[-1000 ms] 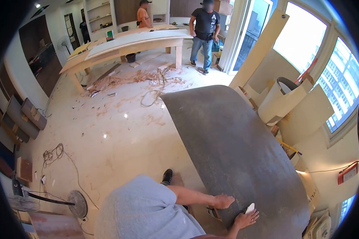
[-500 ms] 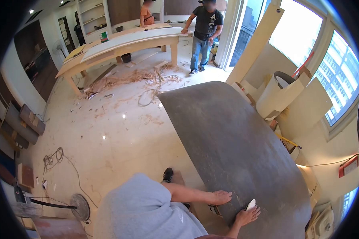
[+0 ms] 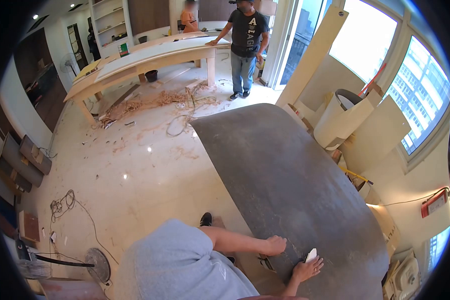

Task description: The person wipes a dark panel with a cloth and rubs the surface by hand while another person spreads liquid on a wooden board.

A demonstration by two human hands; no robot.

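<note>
A large dark grey curved sheet (image 3: pixel 295 190) spreads in front of me, its long left edge beside my body. My left hand (image 3: pixel 275 245) is closed near that edge, its fingers curled; whatever they hold, if anything, is too small to make out. To its right, my right hand (image 3: pixel 306 269) rests on the sheet, with a small white flat piece (image 3: pixel 311 255) against its thumb side. Faint light scratches or marks show on the sheet between and around both hands.
Behind the sheet stands a long curved wooden table (image 3: pixel 150 63), where one person (image 3: pixel 246 42) leans a hand and another (image 3: pixel 188 21) is farther back. Shavings (image 3: pixel 150 102) and cables (image 3: pixel 65 202) lie on the floor. A rolled white sheet (image 3: pixel 336 120) stands right.
My left hand has gone from flat with fingers extended to curled. My right hand stays on the sheet with the white piece. The view has shifted slightly, and the person by the table stands more upright.
</note>
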